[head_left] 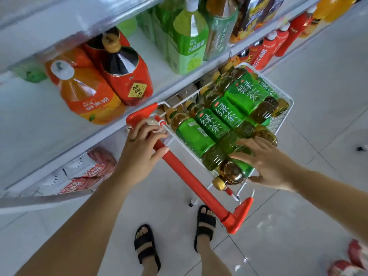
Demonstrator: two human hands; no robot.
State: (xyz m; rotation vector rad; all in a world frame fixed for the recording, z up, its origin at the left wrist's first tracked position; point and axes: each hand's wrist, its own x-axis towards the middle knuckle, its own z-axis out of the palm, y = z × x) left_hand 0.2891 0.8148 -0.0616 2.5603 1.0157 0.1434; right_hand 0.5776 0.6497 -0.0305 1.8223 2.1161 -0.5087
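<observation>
**Left grip [139, 150] on cart handle [189, 180]; right grip [266, 166] at green tea bottles [227, 114]**
The left grip is clenched round the red handle. The right grip is released, fingers spread over the nearest bottle [233, 173]. The bottles lie on their sides in the white wire cart [277, 124], beside the shelf [29, 116].

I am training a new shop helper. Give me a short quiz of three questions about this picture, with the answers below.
1. True or false: the left hand grips the red handle of the cart.
2. The labels of the bottles in the cart are: A red, B green, C blue.
3. What does the right hand touch?
Key: 1 true; 2 B; 3 a bottle lying in the cart, at the handle end.
</observation>
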